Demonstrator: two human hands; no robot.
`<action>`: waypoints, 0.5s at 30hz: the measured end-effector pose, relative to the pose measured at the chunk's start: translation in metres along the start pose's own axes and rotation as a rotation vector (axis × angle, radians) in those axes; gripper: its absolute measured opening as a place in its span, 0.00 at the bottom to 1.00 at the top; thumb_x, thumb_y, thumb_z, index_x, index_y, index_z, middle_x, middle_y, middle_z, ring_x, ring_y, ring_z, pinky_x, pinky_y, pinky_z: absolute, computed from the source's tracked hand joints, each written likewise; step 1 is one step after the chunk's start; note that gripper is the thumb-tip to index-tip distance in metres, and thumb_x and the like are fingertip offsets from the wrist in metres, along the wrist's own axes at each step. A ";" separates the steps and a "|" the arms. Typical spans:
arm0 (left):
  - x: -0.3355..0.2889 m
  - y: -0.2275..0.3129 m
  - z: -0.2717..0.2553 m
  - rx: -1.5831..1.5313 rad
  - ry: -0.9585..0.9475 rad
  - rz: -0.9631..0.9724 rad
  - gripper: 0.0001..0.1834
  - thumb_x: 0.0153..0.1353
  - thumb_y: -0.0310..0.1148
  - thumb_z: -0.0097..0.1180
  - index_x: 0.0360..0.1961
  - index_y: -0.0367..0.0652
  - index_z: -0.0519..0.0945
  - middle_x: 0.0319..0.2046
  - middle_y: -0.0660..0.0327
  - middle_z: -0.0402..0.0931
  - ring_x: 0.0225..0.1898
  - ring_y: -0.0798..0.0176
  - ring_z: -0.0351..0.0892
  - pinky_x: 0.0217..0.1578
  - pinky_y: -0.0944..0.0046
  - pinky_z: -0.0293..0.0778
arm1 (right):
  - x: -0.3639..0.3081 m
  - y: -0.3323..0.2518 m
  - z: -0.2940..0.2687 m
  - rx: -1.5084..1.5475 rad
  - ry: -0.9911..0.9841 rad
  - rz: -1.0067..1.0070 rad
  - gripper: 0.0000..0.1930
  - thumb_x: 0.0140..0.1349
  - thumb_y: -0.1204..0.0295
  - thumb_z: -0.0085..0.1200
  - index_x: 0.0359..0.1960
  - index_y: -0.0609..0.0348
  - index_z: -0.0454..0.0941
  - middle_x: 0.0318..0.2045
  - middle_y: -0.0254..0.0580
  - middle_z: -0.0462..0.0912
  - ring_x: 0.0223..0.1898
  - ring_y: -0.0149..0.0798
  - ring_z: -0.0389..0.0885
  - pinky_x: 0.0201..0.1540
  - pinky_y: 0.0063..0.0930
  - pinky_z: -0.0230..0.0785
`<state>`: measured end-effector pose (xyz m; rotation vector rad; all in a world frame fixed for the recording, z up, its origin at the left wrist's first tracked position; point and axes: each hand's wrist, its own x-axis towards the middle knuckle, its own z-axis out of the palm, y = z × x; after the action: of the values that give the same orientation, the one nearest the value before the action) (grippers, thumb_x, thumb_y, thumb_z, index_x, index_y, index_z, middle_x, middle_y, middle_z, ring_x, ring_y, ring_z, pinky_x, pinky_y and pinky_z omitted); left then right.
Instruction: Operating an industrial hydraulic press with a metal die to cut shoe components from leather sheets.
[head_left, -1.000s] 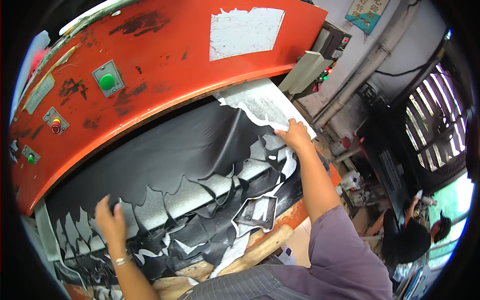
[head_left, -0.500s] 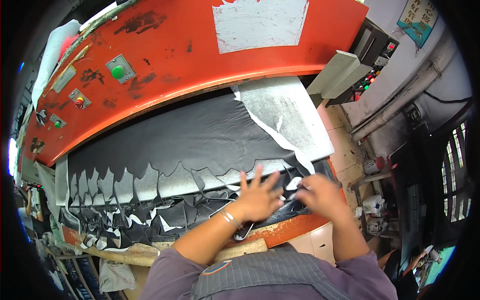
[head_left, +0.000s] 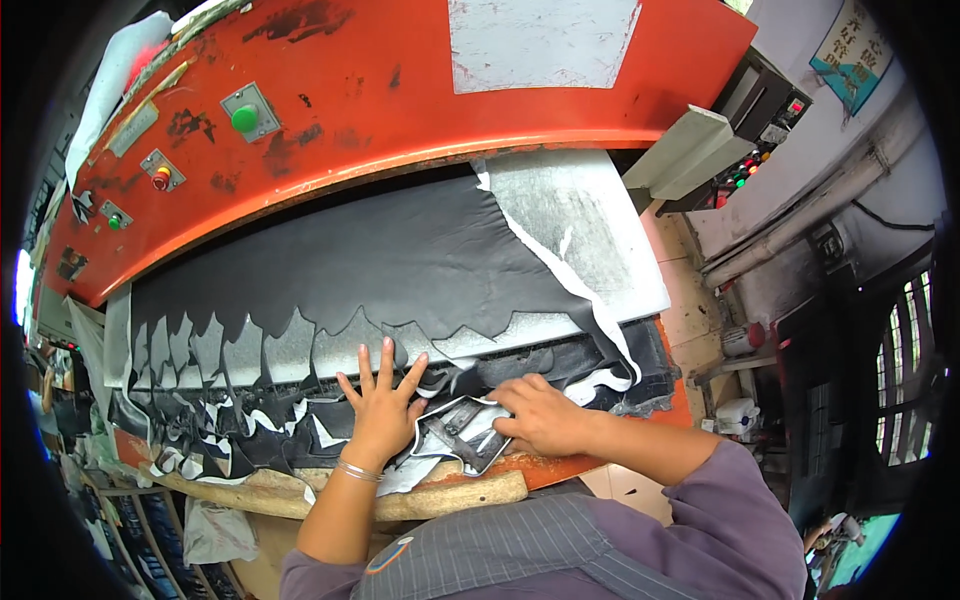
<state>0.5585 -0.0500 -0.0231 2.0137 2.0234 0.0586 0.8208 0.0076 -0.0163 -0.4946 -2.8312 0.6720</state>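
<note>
A dark leather sheet (head_left: 380,260) with a jagged cut near edge lies on a pale cutting board (head_left: 600,220). My left hand (head_left: 380,412), a bangle at its wrist, lies with fingers spread over the leather scraps at the board's near edge. Its thumb side is beside a metal-edged cutting die (head_left: 462,438) with crossing bars inside. My right hand (head_left: 545,418) has its fingers and thumb bent around the die's right edge; the exact contact is partly hidden. A white-edged leather strip (head_left: 612,340) hangs off the board beyond my right hand.
An orange press (head_left: 350,80) with a green button (head_left: 244,119) spans the far side. Tangled leather scraps (head_left: 230,420) hang along the near edge, above a worn pale rail (head_left: 440,500). A control box (head_left: 740,120) with lit buttons stands at the far right.
Both hands have moved left. The right hand has left the white-edged strip, which now drapes off the board, and is at the cutting die. The die shows more fully.
</note>
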 end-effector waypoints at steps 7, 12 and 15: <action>-0.052 -0.001 -0.004 -0.079 -0.375 0.126 0.26 0.65 0.49 0.46 0.65 0.61 0.67 0.73 0.54 0.41 0.73 0.41 0.36 0.62 0.24 0.35 | -0.027 0.000 -0.057 0.506 -0.052 0.127 0.20 0.51 0.54 0.65 0.39 0.54 0.78 0.53 0.52 0.75 0.56 0.49 0.69 0.57 0.40 0.55; -0.086 -0.001 -0.061 -0.302 -0.617 0.230 0.26 0.65 0.52 0.46 0.61 0.56 0.72 0.67 0.54 0.60 0.71 0.45 0.50 0.64 0.28 0.36 | -0.032 0.050 -0.077 0.389 0.262 0.314 0.21 0.48 0.57 0.68 0.39 0.55 0.77 0.54 0.56 0.73 0.56 0.53 0.69 0.59 0.43 0.56; -0.049 0.013 -0.071 -0.375 -0.094 0.158 0.21 0.61 0.43 0.56 0.53 0.48 0.77 0.57 0.56 0.73 0.65 0.51 0.63 0.65 0.39 0.45 | -0.008 0.097 -0.065 0.204 0.364 0.325 0.21 0.47 0.58 0.68 0.37 0.57 0.76 0.54 0.58 0.73 0.56 0.55 0.69 0.59 0.43 0.58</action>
<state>0.5537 -0.0859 0.0563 1.8904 1.6480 0.3419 0.8715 0.1126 -0.0055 -0.9441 -2.3353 0.8205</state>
